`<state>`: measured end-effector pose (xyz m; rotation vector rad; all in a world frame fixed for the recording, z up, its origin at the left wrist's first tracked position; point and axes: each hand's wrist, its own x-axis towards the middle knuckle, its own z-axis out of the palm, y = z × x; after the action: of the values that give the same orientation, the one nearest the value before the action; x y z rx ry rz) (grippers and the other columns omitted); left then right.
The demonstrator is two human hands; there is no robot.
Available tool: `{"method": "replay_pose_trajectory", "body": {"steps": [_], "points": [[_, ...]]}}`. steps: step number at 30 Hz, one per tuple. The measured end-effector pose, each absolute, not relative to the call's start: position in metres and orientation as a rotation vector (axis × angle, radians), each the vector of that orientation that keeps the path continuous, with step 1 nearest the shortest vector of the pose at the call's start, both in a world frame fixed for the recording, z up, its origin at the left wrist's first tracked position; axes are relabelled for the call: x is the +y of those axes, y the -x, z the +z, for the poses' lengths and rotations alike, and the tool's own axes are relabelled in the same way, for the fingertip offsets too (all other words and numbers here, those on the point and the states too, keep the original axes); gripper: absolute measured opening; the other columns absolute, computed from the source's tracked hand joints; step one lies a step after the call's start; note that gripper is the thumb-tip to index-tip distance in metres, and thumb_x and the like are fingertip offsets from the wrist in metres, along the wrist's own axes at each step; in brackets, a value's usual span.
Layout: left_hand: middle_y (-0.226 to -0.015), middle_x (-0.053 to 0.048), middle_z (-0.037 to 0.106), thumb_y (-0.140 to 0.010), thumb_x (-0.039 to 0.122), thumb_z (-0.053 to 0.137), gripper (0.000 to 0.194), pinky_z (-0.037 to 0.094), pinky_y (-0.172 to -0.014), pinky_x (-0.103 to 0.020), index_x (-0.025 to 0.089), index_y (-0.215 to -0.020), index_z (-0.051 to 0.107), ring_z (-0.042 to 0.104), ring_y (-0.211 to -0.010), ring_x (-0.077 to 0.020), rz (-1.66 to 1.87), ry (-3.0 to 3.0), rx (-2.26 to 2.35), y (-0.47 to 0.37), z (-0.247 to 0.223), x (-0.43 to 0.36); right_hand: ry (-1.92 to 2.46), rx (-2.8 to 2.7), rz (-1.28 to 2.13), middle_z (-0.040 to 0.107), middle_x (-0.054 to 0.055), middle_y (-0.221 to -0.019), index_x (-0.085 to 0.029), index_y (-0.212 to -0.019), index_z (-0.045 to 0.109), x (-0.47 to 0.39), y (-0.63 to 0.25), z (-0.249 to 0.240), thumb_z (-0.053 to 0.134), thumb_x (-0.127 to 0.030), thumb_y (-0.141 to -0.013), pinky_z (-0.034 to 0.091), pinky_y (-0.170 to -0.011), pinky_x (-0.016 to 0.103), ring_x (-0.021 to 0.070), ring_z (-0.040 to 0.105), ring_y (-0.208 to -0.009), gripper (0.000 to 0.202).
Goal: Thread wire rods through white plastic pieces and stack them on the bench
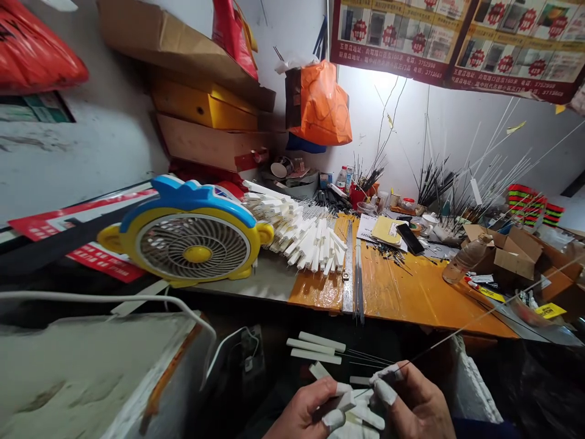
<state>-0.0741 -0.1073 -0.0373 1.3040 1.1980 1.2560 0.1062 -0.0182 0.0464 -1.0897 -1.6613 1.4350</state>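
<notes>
My left hand (307, 410), with white coverings on the fingertips, is closed around a small white strip (346, 401) that looks like foam. My right hand (414, 399), its fingertips covered the same way, pinches a long thin rod (450, 339) running up to the right. The rod's lower end points toward the strip's end; whether it enters the strip I cannot tell. Below and between my hands lie several loose white strips (368, 417). Just beyond them are more white strips (316, 358), some with thin wires sticking out toward my right hand.
A blue and yellow fan (197, 255) stands at the bench's left. Beside it is a heap of wired white strips (315, 241). The orange bench top (414, 297) carries a metal bar (348, 268), dark rods (359, 286), a phone (410, 238) and a plastic bottle (467, 259). Foam boxes flank my hands.
</notes>
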Motion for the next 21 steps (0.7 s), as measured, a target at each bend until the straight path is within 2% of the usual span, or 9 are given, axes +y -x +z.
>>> {"method": "replay_pose_trajectory", "body": {"steps": [5, 8, 11, 16, 21], "points": [[-0.09, -0.006, 0.063, -0.09, 0.061, 0.065, 0.044, 0.046, -0.071, -0.029, 0.02, -0.104, 0.076, 0.06, -0.081, -0.0221, 1.283, -1.251, 1.135, 0.07, -0.054, -0.102, 1.078, -1.606, 1.638, 0.057, -0.003, -0.059, -0.018, -0.065, 0.067, -0.006, -0.104, 0.049, 0.086, -0.054, -0.067, 0.041, -0.052, 0.022, 0.013, 0.051, -0.057, 0.041], [-0.086, -0.005, 0.061, -0.091, 0.062, 0.062, 0.046, 0.044, -0.068, -0.027, 0.019, -0.101, 0.075, 0.056, -0.077, -0.02, 1.272, -1.273, 1.151, 0.073, -0.049, -0.101, 1.045, -1.66, 1.607, 0.06, -0.001, -0.063, -0.019, -0.069, 0.071, 0.002, -0.112, 0.058, 0.083, -0.054, -0.071, 0.043, -0.058, 0.024, 0.0146, 0.051, -0.062, 0.037], [-0.083, -0.003, 0.057, -0.093, 0.057, 0.063, 0.041, 0.041, -0.065, -0.025, 0.018, -0.098, 0.074, 0.051, -0.074, -0.0172, 1.26, -1.189, 1.19, 0.074, -0.036, -0.103, 1.018, -1.688, 1.46, 0.058, -0.002, -0.067, -0.021, -0.074, 0.072, 0.003, -0.114, 0.059, 0.076, -0.053, -0.078, 0.041, -0.06, 0.025, 0.0152, 0.048, -0.064, 0.033], [-0.081, -0.002, 0.056, -0.09, 0.05, 0.067, 0.033, 0.041, -0.065, -0.025, 0.017, -0.09, 0.073, 0.05, -0.073, -0.0171, 1.282, -1.165, 1.169, 0.069, -0.025, -0.102, 0.942, -1.834, 1.451, 0.053, -0.003, -0.064, -0.021, -0.063, 0.063, -0.006, -0.101, 0.033, 0.07, -0.041, -0.079, 0.039, -0.06, 0.027, 0.0156, 0.046, -0.063, 0.026], [-0.08, -0.001, 0.055, -0.089, 0.041, 0.065, 0.025, 0.04, -0.062, -0.024, 0.017, -0.09, 0.071, 0.048, -0.07, -0.0157, 1.224, -1.147, 1.205, 0.071, -0.023, -0.099, 0.955, -1.782, 1.425, 0.057, -0.001, -0.068, -0.021, -0.065, 0.063, 0.001, -0.102, 0.026, 0.069, -0.047, -0.082, 0.041, -0.061, 0.028, 0.0172, 0.05, -0.065, 0.031]]}}
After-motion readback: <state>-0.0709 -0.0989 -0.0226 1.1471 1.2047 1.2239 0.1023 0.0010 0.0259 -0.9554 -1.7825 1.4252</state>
